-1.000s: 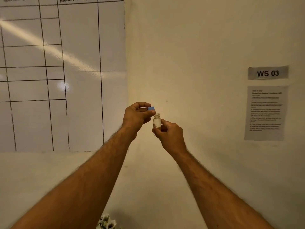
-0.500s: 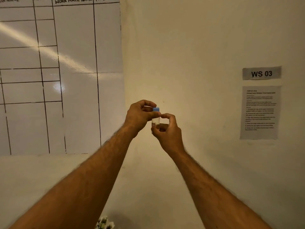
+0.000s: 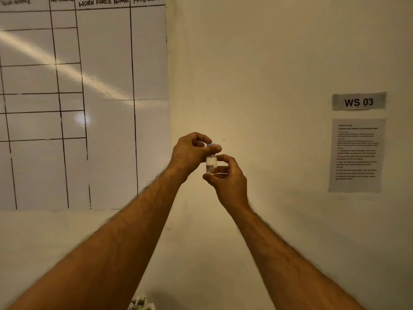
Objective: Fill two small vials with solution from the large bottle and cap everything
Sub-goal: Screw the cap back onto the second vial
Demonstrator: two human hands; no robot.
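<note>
**Vial held up, cap at its mouth**

Both arms reach forward and the hands meet in mid-air before a cream wall (image 3: 257, 63). The right hand (image 3: 230, 177) holds a small clear vial (image 3: 211, 164) upright, its fingers (image 3: 225, 158) curled round the glass from the right and below. The vial looks clear with a pale content, though how far it is filled cannot be told (glare and blur hide the level); a small label shows on its lower part. The left hand (image 3: 190, 153) comes in from the upper left and pinches a blue cap (image 3: 211, 144) between thumb and fingertips, right at the top of the vial's neck. Whether the cap is seated or only resting there cannot be told.

On the left hangs a whiteboard (image 3: 100, 86) ruled into a grid, headed "WORK FORCE NAME" and "PRODUCTION". On the right wall are a sign (image 3: 359, 101) reading "WS 03" and, beneath it, a printed sheet (image 3: 356, 155), its text too small to read. Something white and speckled (image 3: 140, 304) shows at the bottom edge.
</note>
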